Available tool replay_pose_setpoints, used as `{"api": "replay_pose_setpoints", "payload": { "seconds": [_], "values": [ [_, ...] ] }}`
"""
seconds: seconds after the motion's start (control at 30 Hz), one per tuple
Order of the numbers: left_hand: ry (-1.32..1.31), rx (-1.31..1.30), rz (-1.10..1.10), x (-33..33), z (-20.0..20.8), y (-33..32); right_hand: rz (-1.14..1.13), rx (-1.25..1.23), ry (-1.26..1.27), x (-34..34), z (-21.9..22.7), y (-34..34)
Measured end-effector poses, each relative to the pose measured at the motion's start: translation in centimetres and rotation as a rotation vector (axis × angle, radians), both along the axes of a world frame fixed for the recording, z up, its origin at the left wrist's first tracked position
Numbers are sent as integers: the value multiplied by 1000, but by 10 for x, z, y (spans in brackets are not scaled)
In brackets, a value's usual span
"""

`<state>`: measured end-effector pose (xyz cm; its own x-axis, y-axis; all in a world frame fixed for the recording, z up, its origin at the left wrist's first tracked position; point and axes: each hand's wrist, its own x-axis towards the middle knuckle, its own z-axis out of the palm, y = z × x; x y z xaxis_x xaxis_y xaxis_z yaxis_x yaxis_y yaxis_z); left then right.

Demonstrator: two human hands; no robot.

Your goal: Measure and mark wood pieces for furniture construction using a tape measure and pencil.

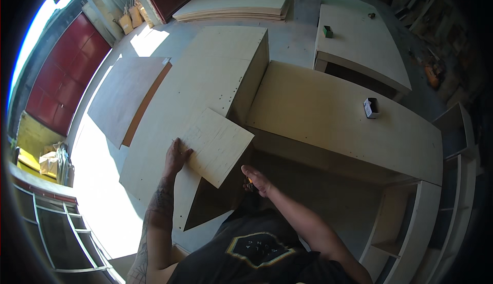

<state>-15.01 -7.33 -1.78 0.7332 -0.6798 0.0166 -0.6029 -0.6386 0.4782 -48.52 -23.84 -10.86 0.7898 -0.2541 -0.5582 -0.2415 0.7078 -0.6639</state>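
Note:
A small rectangular plywood panel (218, 145) with streaky grain lies askew on a large pale plywood cabinet (190, 83), one corner jutting past the cabinet's right edge. My left hand (177, 158) grips the panel's left corner, thumb over its top face; some fingertips are hidden. Just off the panel's near right corner, my right hand (258, 181) is closed around a small black-and-orange tool (250, 184). The fingers cover most of that tool, so its exact kind is unclear.
A second plywood cabinet (328, 114) adjoins on the right, carrying a small open box (371, 108). Behind it, another cabinet (354, 37) bears a green box (327, 31). A loose brown-edged board (128, 91) lies left. Stacked sheets (236, 4) lie behind; open shelving (400, 227) stands near right.

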Motion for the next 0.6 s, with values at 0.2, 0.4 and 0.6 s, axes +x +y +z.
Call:
{"api": "replay_pose_setpoints", "payload": {
  "seconds": [0.2,0.4,0.6],
  "values": [
    [27,19,2,-61,0,15,-152,-65,-16,21,-23,29],
    [339,-260,121,-93,16,82,-138,-63,-67,-45,22,46],
    [-15,-52,-70,-86,-26,193,1,184,-257,-29,75,82]
  ]
}}
